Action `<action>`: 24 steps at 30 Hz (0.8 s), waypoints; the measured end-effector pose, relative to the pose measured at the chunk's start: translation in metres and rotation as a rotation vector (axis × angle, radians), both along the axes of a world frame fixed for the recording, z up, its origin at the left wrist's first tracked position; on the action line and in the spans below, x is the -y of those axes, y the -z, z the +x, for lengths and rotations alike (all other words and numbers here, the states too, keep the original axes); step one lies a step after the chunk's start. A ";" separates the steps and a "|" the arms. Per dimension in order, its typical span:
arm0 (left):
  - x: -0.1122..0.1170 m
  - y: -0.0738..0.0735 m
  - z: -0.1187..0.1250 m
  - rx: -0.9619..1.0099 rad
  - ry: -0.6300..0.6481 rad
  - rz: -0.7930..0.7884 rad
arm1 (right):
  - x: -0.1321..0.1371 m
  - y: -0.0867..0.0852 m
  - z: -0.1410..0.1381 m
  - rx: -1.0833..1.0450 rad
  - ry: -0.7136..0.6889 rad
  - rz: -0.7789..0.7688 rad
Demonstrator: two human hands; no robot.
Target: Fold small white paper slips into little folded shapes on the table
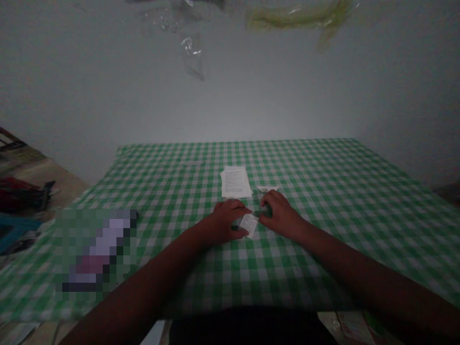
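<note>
Your L hand (227, 221) is curled palm-down, fingertips at the edge of the paper slip (248, 225), grip unclear. R hand (281, 216) half-open, just beside slip, holding nothing. Slip lies between both, long axis diagonal, touching L. Printed sheets (235, 182) beyond, w/ paper scrap (267, 189) past R fingers, on green gingham cloth (323, 167). Pixelated patch (95, 249) hides part of cloth, front L.

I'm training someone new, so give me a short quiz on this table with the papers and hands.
1. What pattern does the tablecloth have? A) green and white checks B) plain red C) blue stripes
2. True or false: the slip lies between the left hand and the right hand.
3. Which is farther from the person: the slip or the stack of sheets?

Key: 1 A; 2 true; 3 the stack of sheets
</note>
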State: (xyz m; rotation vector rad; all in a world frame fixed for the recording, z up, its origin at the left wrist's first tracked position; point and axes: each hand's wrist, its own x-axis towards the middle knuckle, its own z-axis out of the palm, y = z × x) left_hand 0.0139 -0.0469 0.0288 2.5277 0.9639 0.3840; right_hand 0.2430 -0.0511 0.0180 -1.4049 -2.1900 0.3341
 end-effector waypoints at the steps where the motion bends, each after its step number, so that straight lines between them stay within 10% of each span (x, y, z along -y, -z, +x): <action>1: -0.001 0.001 -0.002 0.029 -0.008 -0.007 | 0.001 -0.002 0.001 -0.035 -0.038 0.000; 24: 0.000 -0.001 -0.004 0.080 -0.031 0.068 | 0.005 0.002 0.000 0.065 -0.284 0.094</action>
